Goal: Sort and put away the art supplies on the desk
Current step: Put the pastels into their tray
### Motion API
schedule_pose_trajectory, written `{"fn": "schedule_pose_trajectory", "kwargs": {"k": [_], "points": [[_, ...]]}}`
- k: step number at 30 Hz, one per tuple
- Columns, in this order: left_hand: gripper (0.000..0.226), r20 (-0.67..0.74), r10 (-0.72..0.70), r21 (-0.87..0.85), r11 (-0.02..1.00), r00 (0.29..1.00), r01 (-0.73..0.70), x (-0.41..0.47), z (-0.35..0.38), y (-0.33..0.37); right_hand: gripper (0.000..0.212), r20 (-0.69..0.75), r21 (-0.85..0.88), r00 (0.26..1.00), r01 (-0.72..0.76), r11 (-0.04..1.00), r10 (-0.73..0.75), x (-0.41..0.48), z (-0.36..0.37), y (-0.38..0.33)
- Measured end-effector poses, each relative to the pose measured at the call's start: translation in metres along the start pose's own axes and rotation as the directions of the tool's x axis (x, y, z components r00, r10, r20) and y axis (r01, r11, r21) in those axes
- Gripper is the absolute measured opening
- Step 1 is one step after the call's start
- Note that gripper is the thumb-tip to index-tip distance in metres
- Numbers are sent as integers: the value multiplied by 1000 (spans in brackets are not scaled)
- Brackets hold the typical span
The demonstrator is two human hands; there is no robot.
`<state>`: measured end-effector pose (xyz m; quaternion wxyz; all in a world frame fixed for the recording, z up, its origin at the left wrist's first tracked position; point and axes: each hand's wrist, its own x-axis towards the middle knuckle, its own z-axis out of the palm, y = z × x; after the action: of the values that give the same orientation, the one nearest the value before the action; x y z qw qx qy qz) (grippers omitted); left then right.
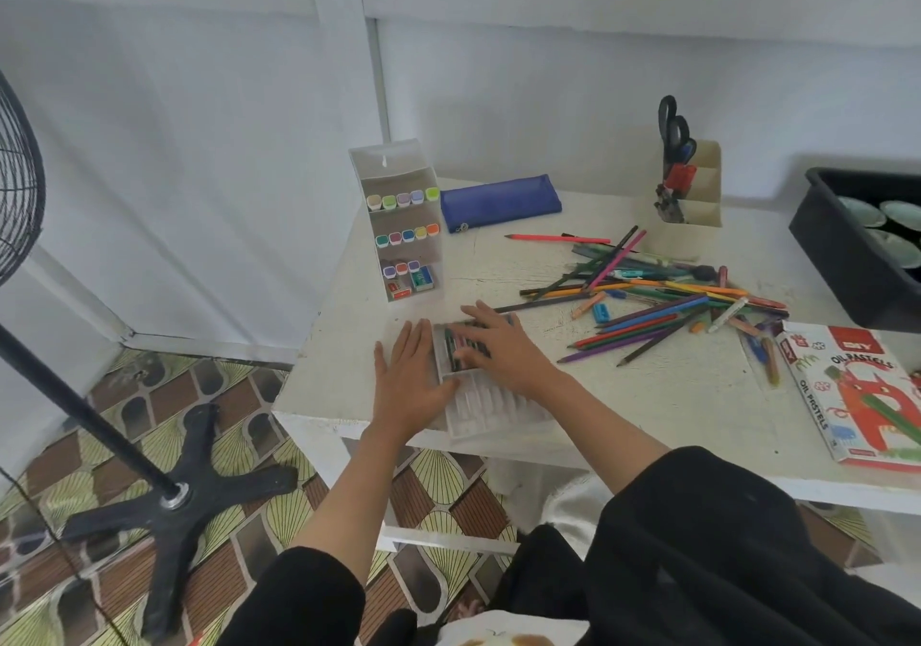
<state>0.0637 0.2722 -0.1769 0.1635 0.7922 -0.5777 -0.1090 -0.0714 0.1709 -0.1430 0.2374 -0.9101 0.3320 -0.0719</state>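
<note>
Blue pencil case (500, 202), black bin (847, 251), red-and-white pastel box (857, 386), white desk (648, 396)

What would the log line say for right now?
left hand: flat beside pastel tray | right hand: flat on pastels | pencils: loose pile

**Black sleeves, uncovered forearms**

The person wears a black top of soft, matt cloth. Behind the left hand (408, 386) the forearm is uncovered to about the elbow, where the left sleeve (299, 600) begins with a plain, rounded edge. Behind the right hand (503, 346) the forearm is likewise uncovered. The right sleeve (697, 536) looks wider and looser, with broad folds and a faintly mottled surface. Nearer the body than both hands, between the sleeves, shows a strip of pale cloth (503, 633) with orange-brown printed marks. Whether it is clothing cannot be told.
</note>
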Motion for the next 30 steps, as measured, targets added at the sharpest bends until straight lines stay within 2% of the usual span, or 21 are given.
{"fn": "schedule_pose_trajectory", "kwargs": {"k": [3,6,8,11,14,19,21,24,25,27,29,30], "points": [[99,-31,-30,16,999,999,31,0,2,0,33,-294,134,955,-1,991,41,-9,-15,16],[99,-16,-28,31,999,999,28,1,3,1,30,-436,76,882,-164,984,180,-16,-39,45],[100,-15,-22,45,999,1000,23,1,3,1,35,-421,-50,866,-320,946,271,-20,-55,63],[103,-11,-22,56,998,1000,22,1,2,2,24,-280,-264,874,-468,843,397,-23,-69,76],[105,2,-25,64,998,1000,25,2,3,3,18,-217,-370,898,-439,819,383,-23,-68,78],[106,4,-29,56,998,1000,28,1,2,2,20,-273,-435,926,-360,825,260,-25,-60,82],[107,0,-29,61,998,1000,29,0,1,3,21,-345,-417,926,-300,858,156,-27,-55,84],[107,-7,-29,55,998,1000,29,0,-1,4,9,-492,-289,868,-93,953,-64,-25,-49,77],[107,-8,-28,48,998,1000,29,0,-1,4,6,-533,-174,843,-28,984,-71,-24,-49,69],[107,-9,-30,33,999,1000,30,0,-1,5,6,-550,174,833,47,984,57,-19,-52,46],[106,-14,-31,29,999,999,32,0,0,5,7,-502,496,842,92,863,198,-12,-55,21],[106,-15,-31,32,999,999,32,0,0,6,8,-458,602,855,97,793,243,-8,-54,10]]}}
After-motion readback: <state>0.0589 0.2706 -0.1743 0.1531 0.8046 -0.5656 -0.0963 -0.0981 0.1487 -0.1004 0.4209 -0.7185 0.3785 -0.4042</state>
